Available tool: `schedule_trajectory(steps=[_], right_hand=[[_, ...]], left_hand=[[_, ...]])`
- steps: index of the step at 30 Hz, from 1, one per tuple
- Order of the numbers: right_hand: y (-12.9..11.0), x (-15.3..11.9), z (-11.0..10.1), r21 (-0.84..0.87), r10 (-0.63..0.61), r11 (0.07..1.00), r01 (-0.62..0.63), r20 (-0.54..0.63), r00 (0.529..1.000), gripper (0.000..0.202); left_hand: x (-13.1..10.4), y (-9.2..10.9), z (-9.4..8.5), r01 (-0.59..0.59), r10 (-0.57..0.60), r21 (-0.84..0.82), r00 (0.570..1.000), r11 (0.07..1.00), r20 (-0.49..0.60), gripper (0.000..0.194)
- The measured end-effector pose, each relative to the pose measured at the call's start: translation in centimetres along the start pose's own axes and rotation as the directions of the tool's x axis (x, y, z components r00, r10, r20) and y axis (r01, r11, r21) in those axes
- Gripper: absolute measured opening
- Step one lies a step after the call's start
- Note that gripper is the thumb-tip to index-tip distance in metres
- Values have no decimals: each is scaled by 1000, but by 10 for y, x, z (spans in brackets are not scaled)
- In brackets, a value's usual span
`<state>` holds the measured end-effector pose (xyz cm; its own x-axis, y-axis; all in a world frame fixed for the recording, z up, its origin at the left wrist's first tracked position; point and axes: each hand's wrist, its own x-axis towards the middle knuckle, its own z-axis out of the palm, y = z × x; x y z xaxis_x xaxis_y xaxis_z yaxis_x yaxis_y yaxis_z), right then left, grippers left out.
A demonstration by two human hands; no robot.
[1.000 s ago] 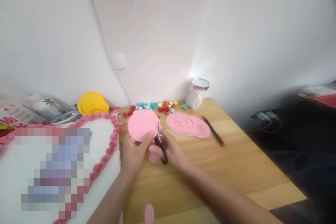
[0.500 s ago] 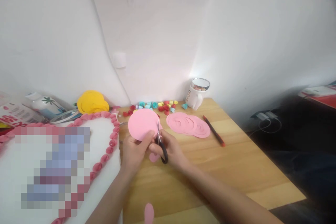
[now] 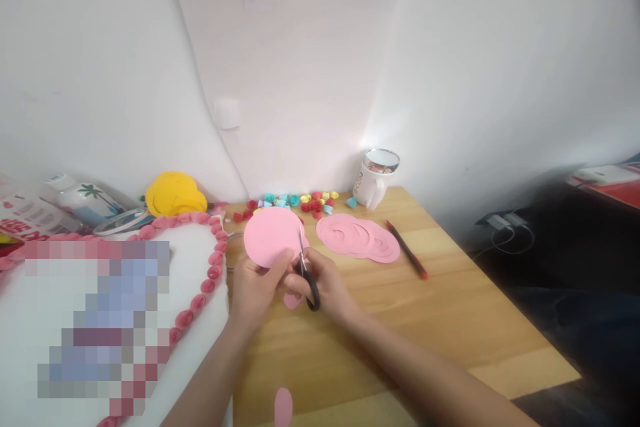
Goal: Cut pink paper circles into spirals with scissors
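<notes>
Pinches pink paper disc above wooden table w/ left hand, by the near right edge, w/ thumb pressed on top, prob. to support the paper close to the blades. Grips black-handled scissors in right hand, w/ fingers closed around handles & blades pointing away along disc's right side (cannot tell the amount of paper btwn them). To the right, on same table, apart from both hands: spiral-cut pink paper discs, overlapping, prob. placed there to leave room for both hands.
</notes>
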<state>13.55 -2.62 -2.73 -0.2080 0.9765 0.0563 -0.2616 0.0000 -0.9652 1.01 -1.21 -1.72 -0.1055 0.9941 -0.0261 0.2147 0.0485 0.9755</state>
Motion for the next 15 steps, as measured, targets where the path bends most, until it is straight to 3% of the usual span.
schedule_trajectory(steps=[15], right_hand=[[0,3,-5,13,-51,999,51,41,998,37]], left_hand=[[2,4,-2,10,-12,37,999,999,46,31]])
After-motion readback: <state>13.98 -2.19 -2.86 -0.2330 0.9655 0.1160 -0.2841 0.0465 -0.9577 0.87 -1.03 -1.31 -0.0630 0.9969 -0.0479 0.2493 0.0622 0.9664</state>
